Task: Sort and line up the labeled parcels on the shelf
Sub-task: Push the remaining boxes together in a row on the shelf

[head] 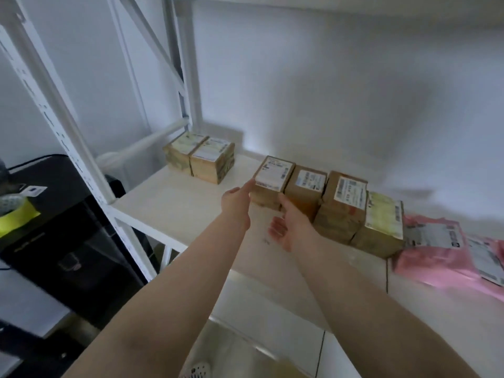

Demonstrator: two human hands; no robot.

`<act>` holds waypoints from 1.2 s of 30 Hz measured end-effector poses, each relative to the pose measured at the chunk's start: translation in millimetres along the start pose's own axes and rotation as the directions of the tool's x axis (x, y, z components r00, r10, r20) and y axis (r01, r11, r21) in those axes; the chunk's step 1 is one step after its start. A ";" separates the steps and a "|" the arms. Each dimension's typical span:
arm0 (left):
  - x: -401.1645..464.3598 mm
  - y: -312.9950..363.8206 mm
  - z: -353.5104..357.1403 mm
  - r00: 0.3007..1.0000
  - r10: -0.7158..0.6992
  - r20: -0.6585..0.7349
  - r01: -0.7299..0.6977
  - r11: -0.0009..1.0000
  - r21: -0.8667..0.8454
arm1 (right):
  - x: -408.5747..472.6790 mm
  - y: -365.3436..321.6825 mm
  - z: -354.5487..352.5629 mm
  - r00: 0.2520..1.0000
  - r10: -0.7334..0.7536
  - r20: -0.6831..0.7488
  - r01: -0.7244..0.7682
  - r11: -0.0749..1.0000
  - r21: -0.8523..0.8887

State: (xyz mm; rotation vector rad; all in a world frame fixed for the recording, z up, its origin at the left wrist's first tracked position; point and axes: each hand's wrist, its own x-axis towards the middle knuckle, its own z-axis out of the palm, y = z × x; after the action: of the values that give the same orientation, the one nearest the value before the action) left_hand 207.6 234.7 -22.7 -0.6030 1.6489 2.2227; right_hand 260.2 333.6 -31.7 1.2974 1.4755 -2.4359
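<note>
Several brown cardboard parcels with white labels stand in a row on the white shelf (169, 203). The leftmost one in that row (272, 178) sits between my hands. My left hand (236, 201) touches its left side with straight fingers. My right hand (286, 227) is palm-up with its fingers against the parcel's front lower corner. Two more labelled parcels (200, 159) stand side by side at the back left of the shelf. Pink mailer bags with labels (441, 252) lie at the right end.
White upright shelf posts (68, 126) and diagonal braces frame the left side. A black unit (62, 241) stands left of the shelf, with a tape roll and a yellow-green strip (13, 214) on it. Another shelf board is overhead.
</note>
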 end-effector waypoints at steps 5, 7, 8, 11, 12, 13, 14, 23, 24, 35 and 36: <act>54.8 20.0 13.1 0.994 -0.028 0.106 0.007 0.981 0.193 | 29.2 -5.0 37.3 0.991 0.019 -0.136 0.000 0.990 0.138; 75.5 24.0 14.3 0.989 -0.031 0.145 -0.009 0.963 0.271 | 35.4 -7.0 50.5 0.981 0.019 -0.191 0.018 0.982 0.188; 82.6 25.5 14.1 0.987 -0.030 0.157 -0.017 0.956 0.294 | 38.2 -8.2 56.7 0.977 0.015 -0.211 0.029 0.979 0.202; 106.2 23.2 14.3 0.974 -0.051 0.219 -0.031 0.935 0.353 | 49.7 -8.6 70.2 0.963 0.015 -0.268 0.057 0.965 0.256; 110.3 22.2 13.6 0.971 -0.051 0.234 -0.042 0.925 0.379 | 50.9 -7.6 73.4 0.961 0.008 -0.275 0.071 0.959 0.275; 114.2 21.1 12.5 0.967 -0.051 0.250 -0.055 0.915 0.400 | 52.6 -6.5 75.2 0.957 -0.005 -0.289 0.089 0.956 0.279; 113.9 23.5 10.6 0.957 -0.040 0.288 -0.082 0.913 0.401 | 54.8 -4.5 78.1 0.951 -0.019 -0.309 0.109 0.955 0.277; 120.4 28.3 -24.6 0.906 0.033 0.422 -0.149 0.958 0.245 | 57.0 23.4 107.4 0.934 -0.127 -0.334 0.212 0.949 0.233; 117.7 30.7 -29.3 0.897 0.078 0.436 -0.184 0.961 0.207 | 55.3 26.1 110.1 0.937 -0.142 -0.318 0.224 0.945 0.237; 114.7 47.7 -59.4 0.852 0.189 0.489 -0.227 0.974 0.018 | 53.0 33.3 125.4 0.915 -0.334 -0.227 0.393 0.867 0.306; 114.5 48.7 -59.6 0.850 0.197 0.489 -0.233 0.972 0.012 | 52.1 32.6 125.8 0.912 -0.346 -0.221 0.402 0.861 0.312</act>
State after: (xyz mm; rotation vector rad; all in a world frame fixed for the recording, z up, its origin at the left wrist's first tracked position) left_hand 94.1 163.2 -55.0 0.1710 1.5701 2.2061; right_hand 158.6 242.4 -62.7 1.3980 1.4987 -3.0334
